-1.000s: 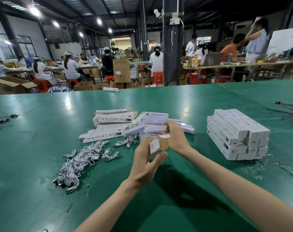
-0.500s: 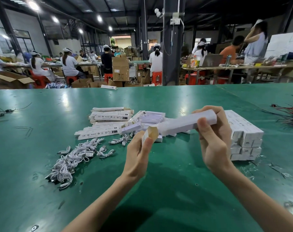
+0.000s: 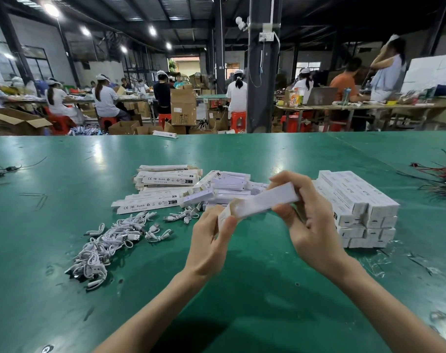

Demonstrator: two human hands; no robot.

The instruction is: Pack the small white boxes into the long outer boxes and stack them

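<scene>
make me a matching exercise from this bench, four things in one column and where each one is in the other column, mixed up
Things
1. long white box
2. stack of boxes
3. white cables
4. red wires

Places
a. at the far right edge of the table
b. in a loose heap to the left of the left hand
c. held between both hands
d. on the table just right of the right hand

Pairs: 1-c, 2-d, 3-b, 4-a

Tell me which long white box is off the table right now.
The long box held in the air: left hand at one end, right hand at the other. All others lie on the table.
</scene>
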